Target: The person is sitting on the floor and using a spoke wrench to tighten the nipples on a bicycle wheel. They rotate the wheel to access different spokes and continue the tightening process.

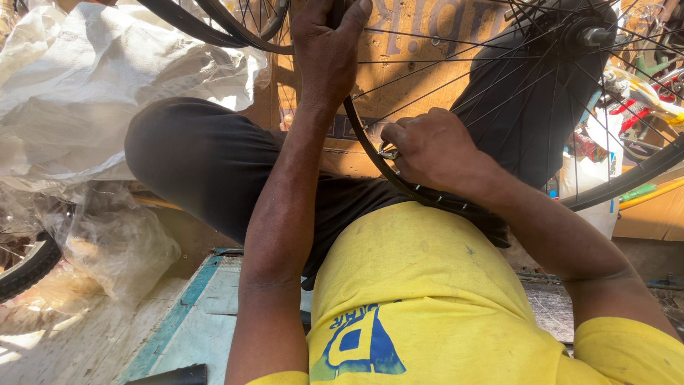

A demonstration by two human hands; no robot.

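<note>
The bicycle wheel (499, 93) rests across the lap. The left hand (329, 53) is clamped on the rim's upper edge. The right hand (434, 150) pinches a small metal spoke wrench (388, 152) at the rim's inner edge. Steady the rim; turn in small increments.

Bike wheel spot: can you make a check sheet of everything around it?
Surface: pale worn boards with a teal strip.
Job's things: spoked bicycle wheel resting across the lap; small metal tool at the rim.
Clutter: white sack, clear plastic bag, another tyre.
Grippers: left hand grips the rim's upper part; right hand pinches the tool.
Cables: nothing seen.
Surroundings: cardboard behind the spokes; colourful bike parts on the right.
</note>
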